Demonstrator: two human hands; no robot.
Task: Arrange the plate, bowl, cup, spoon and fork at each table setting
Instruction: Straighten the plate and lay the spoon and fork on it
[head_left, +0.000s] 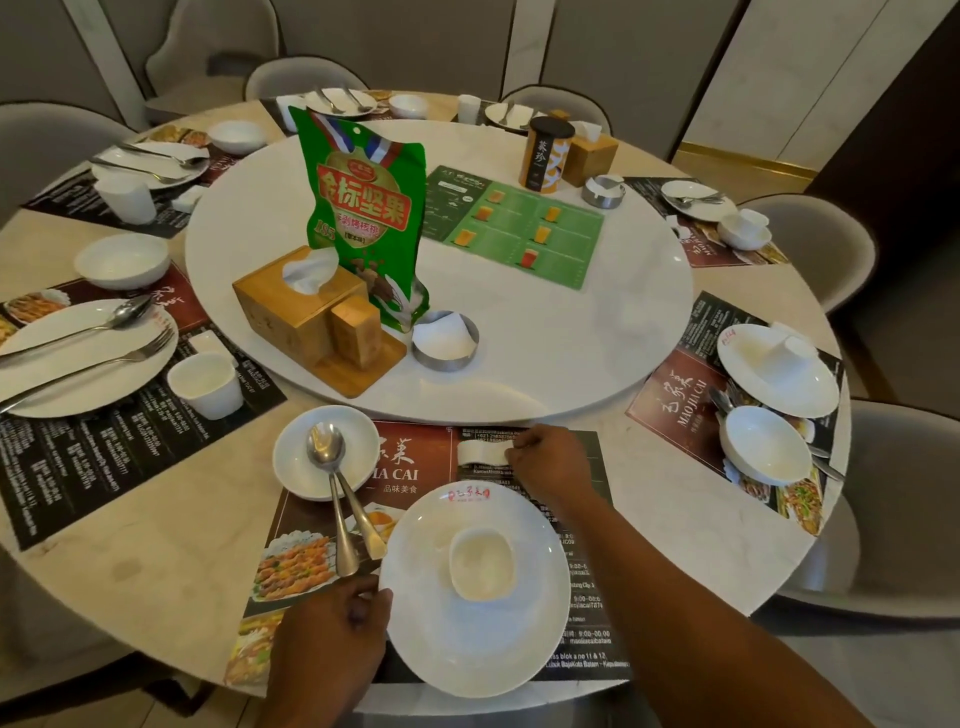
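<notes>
Two hands work at the nearest setting of the round table (171, 525).

Right hand (548, 460): the fingers are curled and pinch the right end of a small white rest (480, 451). The rest lies on the far part of the placemat (415, 457).

Left hand (332, 636): it is at the left rim of the plate (467, 639), with the thumb against the rim. The fingers are turned away from the camera, so whether they grip anything cannot be told.

The plate sits on the near part of the placemat. The cup (482, 564) sits on the plate, near its middle.

The bowl (296, 462) stands beyond and to the left of the plate, at the placemat's far left corner. The head of the spoon (326, 447) rests in the bowl, and its handle projects over the rim toward the plate. A second utensil (363, 519) lies under the spoon with its head hidden.

Beyond the placemat, a white turntable (519, 338) carries a green snack bag (363, 208) and a wooden tissue box (291, 312).
</notes>
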